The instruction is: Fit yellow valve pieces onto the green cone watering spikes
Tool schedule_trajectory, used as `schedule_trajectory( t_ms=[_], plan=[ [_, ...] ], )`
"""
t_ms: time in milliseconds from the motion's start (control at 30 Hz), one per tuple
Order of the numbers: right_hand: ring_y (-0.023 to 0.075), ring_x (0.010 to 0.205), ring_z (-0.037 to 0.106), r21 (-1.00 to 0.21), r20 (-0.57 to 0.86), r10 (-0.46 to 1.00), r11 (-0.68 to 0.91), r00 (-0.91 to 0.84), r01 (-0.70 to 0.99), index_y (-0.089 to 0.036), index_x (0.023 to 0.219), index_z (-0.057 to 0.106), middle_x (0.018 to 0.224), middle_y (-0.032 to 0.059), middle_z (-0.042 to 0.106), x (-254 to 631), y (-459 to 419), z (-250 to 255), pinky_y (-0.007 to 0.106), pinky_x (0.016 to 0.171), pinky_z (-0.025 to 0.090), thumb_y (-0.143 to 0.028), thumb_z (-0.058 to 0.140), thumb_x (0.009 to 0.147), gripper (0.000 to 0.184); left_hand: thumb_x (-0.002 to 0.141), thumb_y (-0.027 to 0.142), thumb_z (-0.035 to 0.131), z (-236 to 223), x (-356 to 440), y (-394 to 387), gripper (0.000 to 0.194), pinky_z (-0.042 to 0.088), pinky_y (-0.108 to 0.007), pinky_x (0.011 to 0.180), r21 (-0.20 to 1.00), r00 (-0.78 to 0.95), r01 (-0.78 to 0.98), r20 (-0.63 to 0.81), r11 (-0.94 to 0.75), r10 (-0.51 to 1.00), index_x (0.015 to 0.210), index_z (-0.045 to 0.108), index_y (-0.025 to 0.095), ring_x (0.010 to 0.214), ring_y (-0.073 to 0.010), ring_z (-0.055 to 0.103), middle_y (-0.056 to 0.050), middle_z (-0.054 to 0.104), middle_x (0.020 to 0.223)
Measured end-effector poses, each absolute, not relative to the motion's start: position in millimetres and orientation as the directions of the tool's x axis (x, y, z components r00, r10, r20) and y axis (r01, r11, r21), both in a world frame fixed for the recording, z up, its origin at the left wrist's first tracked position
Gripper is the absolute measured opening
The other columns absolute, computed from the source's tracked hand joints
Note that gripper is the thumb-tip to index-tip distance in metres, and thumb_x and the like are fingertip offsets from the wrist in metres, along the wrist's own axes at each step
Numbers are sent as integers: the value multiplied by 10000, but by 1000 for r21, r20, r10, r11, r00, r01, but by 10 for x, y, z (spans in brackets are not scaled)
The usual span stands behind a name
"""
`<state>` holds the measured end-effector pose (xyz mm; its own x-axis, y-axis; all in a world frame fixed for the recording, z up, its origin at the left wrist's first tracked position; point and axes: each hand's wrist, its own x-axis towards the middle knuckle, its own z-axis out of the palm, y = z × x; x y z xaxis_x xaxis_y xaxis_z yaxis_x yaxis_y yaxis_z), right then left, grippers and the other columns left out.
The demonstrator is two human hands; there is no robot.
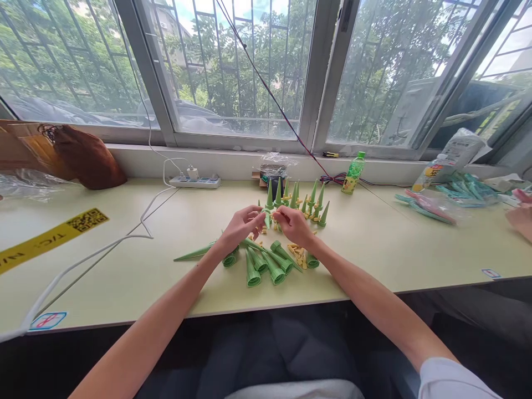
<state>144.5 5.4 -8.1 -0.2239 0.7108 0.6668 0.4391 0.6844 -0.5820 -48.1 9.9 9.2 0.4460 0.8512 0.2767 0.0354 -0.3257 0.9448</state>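
Observation:
My left hand (243, 226) is closed around a green plastic watering spike (267, 219), held tip-down just above the table. Close against that spike, my right hand (294, 224) is pinched; whatever sits between its fingertips is too small to make out. Behind both hands stand several green spikes (320, 197) with points up, small yellow pieces at their sides. Nearer to me lie several loose green spikes (252, 271), their open ends facing my side. A little pile of yellow plastic pieces (297, 256) rests to their right.
A power strip (195, 182) with a white cable stands at the back left, near a brown bag (85, 155). A green-capped bottle (353, 173) is at the back. Bagged teal items (469, 188) and another person's hand (520, 215) are far right.

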Motion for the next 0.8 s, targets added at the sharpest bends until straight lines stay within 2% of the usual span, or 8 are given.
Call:
schedule_trajectory(
  t_ms=[100, 200, 300, 367, 667, 800],
  plan=[
    [95, 533, 322, -590, 661, 717, 679, -222, 437, -189, 677, 429, 582, -36, 413, 1453, 63, -97, 245, 531, 269, -434, 435, 970, 381, 792, 512, 686, 48, -478, 120, 467, 482, -229, 444, 884, 423, 98, 379, -458, 823, 1079, 560, 166, 568, -119, 554, 1, 568, 720],
    [93, 533, 311, -584, 655, 719, 676, -232, 449, -190, 659, 409, 573, -39, 399, 1450, 67, -109, 246, 531, 261, -432, 436, 967, 393, 770, 484, 711, 8, -463, 135, 438, 537, -241, 523, 770, 380, 240, 486, -591, 787, 1048, 583, 171, 662, -136, 604, -29, 608, 817],
    [92, 534, 303, -575, 650, 721, 673, -240, 466, -189, 643, 394, 563, -42, 389, 1439, 67, -112, 245, 528, 255, -429, 441, 962, 402, 790, 468, 693, -11, -450, 140, 405, 555, -250, 586, 657, 359, 355, 561, -665, 746, 1050, 596, 172, 716, -141, 627, -49, 633, 899],
    [90, 531, 303, -575, 651, 720, 674, -240, 464, -188, 644, 397, 560, -42, 391, 1434, 68, -113, 243, 525, 253, -429, 439, 964, 402, 809, 465, 672, -11, -447, 138, 392, 546, -241, 571, 628, 356, 371, 584, -684, 729, 1065, 597, 178, 709, -133, 624, -55, 640, 937],
    [92, 523, 333, -590, 662, 717, 679, -220, 437, -187, 669, 432, 565, -36, 427, 1435, 75, -120, 243, 524, 270, -451, 425, 975, 404, 809, 501, 665, 39, -426, 92, 438, 517, -209, 534, 642, 306, 332, 620, -691, 723, 1116, 569, 204, 662, -107, 604, -33, 616, 921],
    [93, 518, 349, -591, 682, 707, 684, -188, 429, -186, 697, 466, 572, -36, 438, 1432, 61, -98, 242, 530, 289, -442, 433, 979, 382, 908, 516, 529, 44, -421, 95, 385, 481, -193, 508, 699, 288, 280, 592, -658, 753, 1123, 527, 196, 607, -95, 583, -12, 605, 818]
  ],
)
